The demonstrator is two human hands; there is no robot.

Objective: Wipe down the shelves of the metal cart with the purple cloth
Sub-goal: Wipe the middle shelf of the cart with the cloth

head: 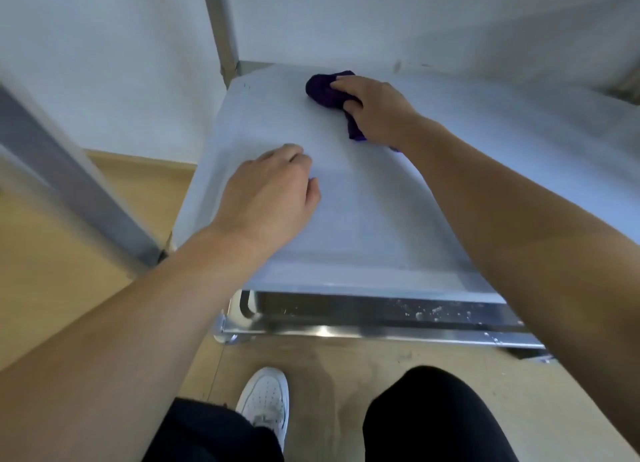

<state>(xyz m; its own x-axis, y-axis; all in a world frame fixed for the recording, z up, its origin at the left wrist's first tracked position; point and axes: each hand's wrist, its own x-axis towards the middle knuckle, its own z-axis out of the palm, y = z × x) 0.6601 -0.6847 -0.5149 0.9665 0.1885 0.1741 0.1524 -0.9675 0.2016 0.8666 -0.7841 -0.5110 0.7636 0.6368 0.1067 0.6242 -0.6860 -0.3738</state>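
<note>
Knee (426, 413) bent, left hand (270, 195) rests relaxed on shelf (363, 226) for support, right hand (374, 108) grips cloth (323, 89) to wipe

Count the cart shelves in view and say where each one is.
2. One shelf fills mid-frame, with the purple cloth on it. A lower shelf, speckled white, shows beneath its front edge. More may be out of frame.

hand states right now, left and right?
Left hand: open, loosely curled, resting on the shelf, holding nothing.
Right hand: gripping the purple cloth.
</note>
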